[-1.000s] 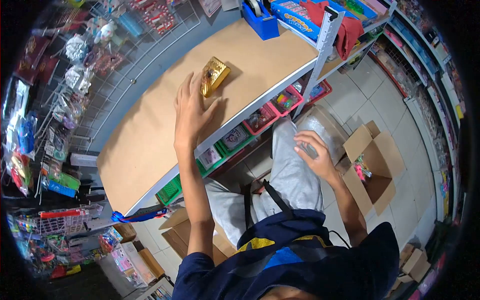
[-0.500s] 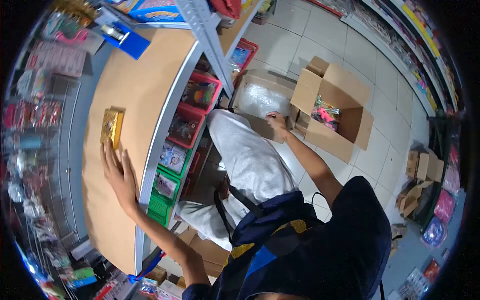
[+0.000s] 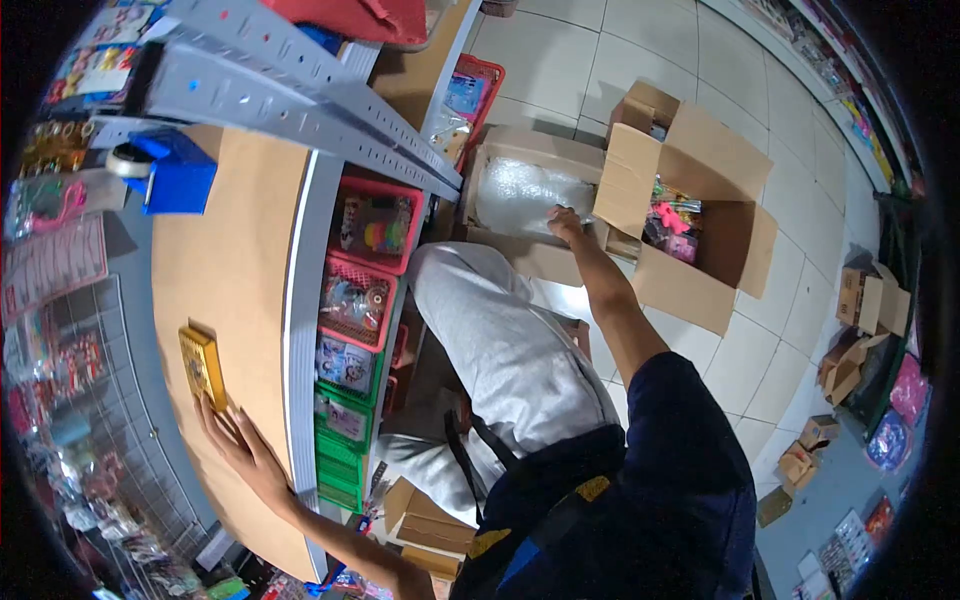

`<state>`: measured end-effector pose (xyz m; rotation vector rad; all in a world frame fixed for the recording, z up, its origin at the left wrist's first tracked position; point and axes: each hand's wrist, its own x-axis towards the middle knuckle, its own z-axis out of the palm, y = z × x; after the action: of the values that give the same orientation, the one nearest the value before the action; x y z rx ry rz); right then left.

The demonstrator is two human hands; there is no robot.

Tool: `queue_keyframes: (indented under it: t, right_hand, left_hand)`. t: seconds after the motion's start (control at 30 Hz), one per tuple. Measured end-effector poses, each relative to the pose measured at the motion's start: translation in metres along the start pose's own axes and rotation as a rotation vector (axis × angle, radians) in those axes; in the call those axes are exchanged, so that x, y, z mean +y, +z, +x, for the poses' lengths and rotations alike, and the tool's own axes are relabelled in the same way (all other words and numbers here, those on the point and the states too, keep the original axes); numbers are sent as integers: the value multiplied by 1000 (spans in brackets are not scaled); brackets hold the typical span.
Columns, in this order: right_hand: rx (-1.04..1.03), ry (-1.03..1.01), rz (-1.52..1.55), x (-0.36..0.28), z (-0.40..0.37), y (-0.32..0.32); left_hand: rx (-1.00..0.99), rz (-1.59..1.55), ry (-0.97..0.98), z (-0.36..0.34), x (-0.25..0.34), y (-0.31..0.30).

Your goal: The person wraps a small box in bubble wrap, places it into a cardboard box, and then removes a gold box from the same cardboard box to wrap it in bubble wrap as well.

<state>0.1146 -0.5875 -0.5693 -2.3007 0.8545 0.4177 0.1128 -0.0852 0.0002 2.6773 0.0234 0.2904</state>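
Note:
My left hand [image 3: 245,455] lies flat on the wooden shelf top [image 3: 235,260], fingers stretched out. Its fingertips touch or nearly touch the near end of a small gold box [image 3: 203,368], which lies on that surface. My right hand [image 3: 566,226] reaches down over an open carton [image 3: 540,258] lined with clear bubble wrap [image 3: 520,195]. The right fingers are curled together; whatever they may hold is too small to make out. Beside that hand stands a larger open cardboard box [image 3: 690,285] with pink and shiny packaged items [image 3: 672,218] inside.
Red baskets [image 3: 355,300] and green baskets [image 3: 340,470] of small goods line the shelf below the top. A perforated metal upright [image 3: 330,110] rises at the shelf's end, near a blue tape dispenser [image 3: 180,175]. Small cartons [image 3: 860,310] lie at the far right.
The view has shifted, so the shelf and gold box appear lower. My left hand stays by the gold box. My right hand remains over the bubble-wrap carton; the small reddish thing at its fingers no longer shows.

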Motion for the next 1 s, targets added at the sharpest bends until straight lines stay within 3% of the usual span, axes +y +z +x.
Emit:
queue_keyframes:
  t: [0.07,0.17,0.3,0.6,1.0]
  right_hand:
    - [33,67,-26,20,25,21]
    - [100,350,-196,66,62,53]
    - [243,445,194,121,68,98]
    - [450,481,249,103,21,95]
    - [565,355,240,86,33,66]
  left_hand:
    - [18,76,-16,0,4,0]
    - [46,115,-51,-1,-1,0]
    - [34,267,-16,1,5,-3]
    - [25,373,-112,1,12,-3]
    - [14,456,-110,3,33,-1]
